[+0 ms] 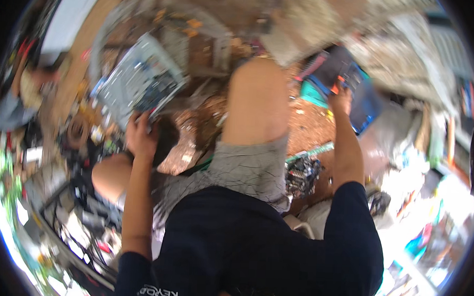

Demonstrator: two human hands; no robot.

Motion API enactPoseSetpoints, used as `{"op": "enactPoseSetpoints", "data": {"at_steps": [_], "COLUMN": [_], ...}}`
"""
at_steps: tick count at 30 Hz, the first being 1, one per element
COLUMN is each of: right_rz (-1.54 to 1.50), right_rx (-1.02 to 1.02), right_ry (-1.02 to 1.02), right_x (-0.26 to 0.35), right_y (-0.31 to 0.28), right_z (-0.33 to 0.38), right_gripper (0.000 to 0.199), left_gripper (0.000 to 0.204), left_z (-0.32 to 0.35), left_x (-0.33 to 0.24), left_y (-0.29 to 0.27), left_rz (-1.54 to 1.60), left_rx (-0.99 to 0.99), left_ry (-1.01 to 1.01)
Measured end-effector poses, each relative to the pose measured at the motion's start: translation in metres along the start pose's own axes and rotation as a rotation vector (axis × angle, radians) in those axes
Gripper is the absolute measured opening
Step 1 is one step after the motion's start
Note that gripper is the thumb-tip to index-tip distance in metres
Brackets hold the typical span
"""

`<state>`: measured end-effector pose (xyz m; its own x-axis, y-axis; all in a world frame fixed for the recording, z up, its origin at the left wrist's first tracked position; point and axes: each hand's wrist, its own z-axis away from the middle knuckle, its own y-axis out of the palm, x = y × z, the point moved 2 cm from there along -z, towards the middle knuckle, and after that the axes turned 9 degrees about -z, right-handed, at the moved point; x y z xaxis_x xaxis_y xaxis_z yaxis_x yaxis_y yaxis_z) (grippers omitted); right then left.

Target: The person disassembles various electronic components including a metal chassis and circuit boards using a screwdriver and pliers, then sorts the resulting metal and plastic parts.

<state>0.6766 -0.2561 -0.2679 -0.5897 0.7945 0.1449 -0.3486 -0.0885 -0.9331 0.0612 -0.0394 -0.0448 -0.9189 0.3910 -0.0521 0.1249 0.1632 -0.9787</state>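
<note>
Currently left hand (141, 135) grips edge of grey metal chassis (139, 80); right hand (341, 97) closed on orange-handled tool (335, 88) at black-blue case (350, 87); circuit board (302, 173) beside knee.

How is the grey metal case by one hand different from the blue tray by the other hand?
The grey case sits by the left hand; the blue tray sits by the right hand. The case is pale grey and carries a dark circuit board; the tray is bright blue with red and black parts in it. The case looks bigger than the tray. Both lie tilted on the brown, littered ground, each with a hand at its edge.
</note>
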Motion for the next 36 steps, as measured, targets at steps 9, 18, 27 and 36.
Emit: {"op": "enactPoseSetpoints", "data": {"at_steps": [9, 18, 27, 36], "right_rz": [0.037, -0.706, -1.193, -0.859], "right_rx": [0.035, -0.393, -0.393, 0.206], "right_ry": [-0.032, 0.506, -0.307, -0.728], "right_x": [0.017, 0.055, 0.175, 0.389], "right_y": [0.003, -0.086, -0.288, -0.218], "right_z": [-0.033, 0.022, 0.162, 0.189], "right_gripper": [0.054, 0.037, 0.05, 0.039], "left_gripper": [0.066, 0.09, 0.088, 0.038], "left_z": [-0.005, 0.01, 0.02, -0.049], "left_x": [-0.015, 0.084, 0.084, 0.007], "left_y": [-0.039, -0.023, -0.007, -0.055], "left_rz": [-0.024, 0.492, 0.664, 0.494], "left_rx": [-0.028, -0.047, -0.015, -0.06], "left_ry": [-0.005, -0.8, -0.784, -0.059]}}
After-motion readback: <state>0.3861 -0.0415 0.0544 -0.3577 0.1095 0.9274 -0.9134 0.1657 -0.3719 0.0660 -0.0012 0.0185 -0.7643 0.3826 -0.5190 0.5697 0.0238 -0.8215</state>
